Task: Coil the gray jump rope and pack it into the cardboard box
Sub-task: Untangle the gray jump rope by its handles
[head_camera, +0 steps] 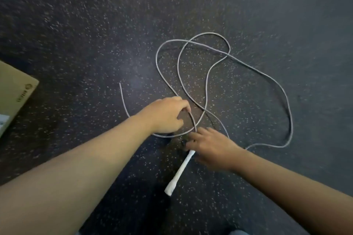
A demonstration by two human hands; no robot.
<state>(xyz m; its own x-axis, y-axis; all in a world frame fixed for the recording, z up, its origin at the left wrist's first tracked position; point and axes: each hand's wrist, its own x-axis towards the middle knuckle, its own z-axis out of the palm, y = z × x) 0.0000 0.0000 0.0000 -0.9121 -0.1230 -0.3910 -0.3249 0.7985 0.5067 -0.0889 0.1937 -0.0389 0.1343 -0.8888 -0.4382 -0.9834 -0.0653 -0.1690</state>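
At far left I see the cardboard box [13,89] on the speckled floor [76,34], well apart from the rope. My left hand [164,115] pinches the gray jump rope [208,70], which sprawls uncoiled in loose loops. My right hand [212,148] grips the top of its white handle [179,173].

There is only one view — a wide-angle camera on the person's head. It looks forward and steeply down at the speckled floor [95,25], from close above both forearms. The picture edges bend a little — no second view shares the scene.
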